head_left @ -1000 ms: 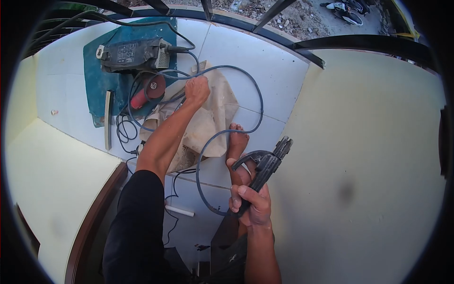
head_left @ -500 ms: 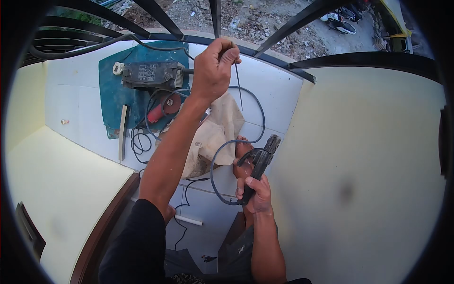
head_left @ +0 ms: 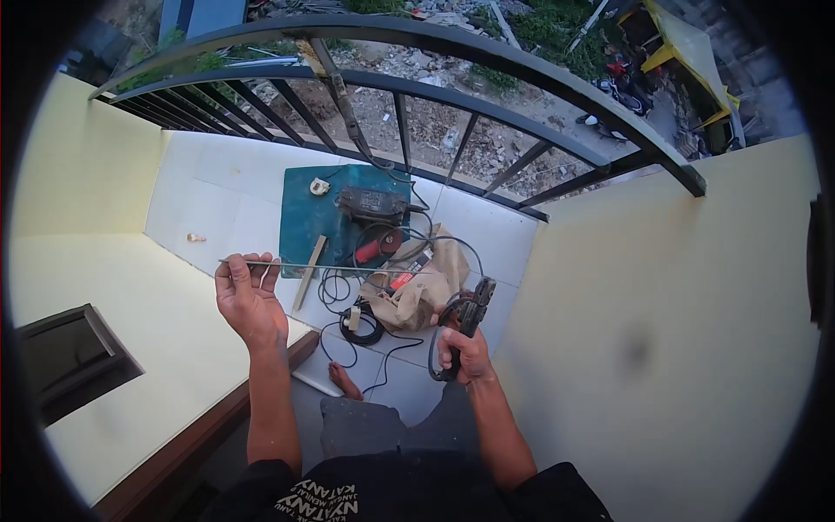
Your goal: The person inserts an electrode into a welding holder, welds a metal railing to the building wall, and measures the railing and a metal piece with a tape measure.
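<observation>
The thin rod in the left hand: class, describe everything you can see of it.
The thin rod is straight, long and dull grey, perhaps metal. The left hand pinches it near one end between thumb and fingers, a short stub showing beyond. It runs sideways across the view, in the air; its far tip is unclear.

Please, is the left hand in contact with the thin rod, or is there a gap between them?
Touching. The head view shows the left hand gripping the thin rod near one end, between thumb and fingers.
</observation>
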Motion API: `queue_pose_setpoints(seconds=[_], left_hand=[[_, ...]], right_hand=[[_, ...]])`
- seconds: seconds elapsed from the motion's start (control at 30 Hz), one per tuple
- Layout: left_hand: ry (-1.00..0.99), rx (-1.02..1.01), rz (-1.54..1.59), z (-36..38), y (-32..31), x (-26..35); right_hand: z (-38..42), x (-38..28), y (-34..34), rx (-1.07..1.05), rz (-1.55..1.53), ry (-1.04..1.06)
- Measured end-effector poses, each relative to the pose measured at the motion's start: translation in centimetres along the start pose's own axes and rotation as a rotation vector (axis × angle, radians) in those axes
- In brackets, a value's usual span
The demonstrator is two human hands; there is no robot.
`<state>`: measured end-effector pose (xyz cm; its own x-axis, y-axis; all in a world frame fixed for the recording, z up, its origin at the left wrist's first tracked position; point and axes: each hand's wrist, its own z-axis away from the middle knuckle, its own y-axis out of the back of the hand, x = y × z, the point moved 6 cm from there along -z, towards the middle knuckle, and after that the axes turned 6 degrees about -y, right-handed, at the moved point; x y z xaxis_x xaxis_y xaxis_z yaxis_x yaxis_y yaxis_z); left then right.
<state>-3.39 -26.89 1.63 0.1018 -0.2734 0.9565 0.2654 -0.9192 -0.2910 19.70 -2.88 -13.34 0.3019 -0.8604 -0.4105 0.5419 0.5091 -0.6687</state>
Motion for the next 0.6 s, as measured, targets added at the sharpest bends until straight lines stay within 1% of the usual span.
queue_pose_setpoints(seconds=[0.07, 0.1, 0.13, 0.2, 0.23, 0.3, 0.33, 0.47, 0.6], left_hand=[[-0.028, -0.009, 0.018, 2.4, -0.4, 5.7], [-0.073, 0.001, 0.04, 3.3, -0.3, 8.1], [-0.096, 0.005, 0.055, 4.0, -1.1, 9.5], [-0.224, 0.003, 0.09, 5.1, -1.3, 13.4], [-0.222, -0.006, 0.118, 5.7, -1.3, 14.6], [-0.233, -0.015, 0.145, 6.9, -1.3, 16.8], [-0.235, -0.025, 0.158, 7.4, -1.2, 17.7], [-0.303, -0.041, 0.177, 8.7, -0.8, 20.6], [-0.332, -0.065, 0.164, 9.9, -0.6, 21.4]], right_hand=[[2.7, -0.7, -4.0, -0.054, 0.055, -0.084], [4.0, -1.4, -6.0, -0.076, 0.077, -0.067], [5.0, -2.3, -7.0, -0.078, 0.069, -0.095], [7.1, -2.8, -9.9, -0.097, 0.081, -0.089], [8.2, -2.8, -10.8, -0.098, 0.125, -0.085], [10.0, -2.3, -12.5, -0.069, 0.187, -0.09], [10.7, -2.0, -13.1, -0.079, 0.195, -0.076], [12.5, -0.4, -14.3, -0.106, 0.218, -0.128], [14.3, -0.7, -15.8, -0.18, 0.241, -0.1]])
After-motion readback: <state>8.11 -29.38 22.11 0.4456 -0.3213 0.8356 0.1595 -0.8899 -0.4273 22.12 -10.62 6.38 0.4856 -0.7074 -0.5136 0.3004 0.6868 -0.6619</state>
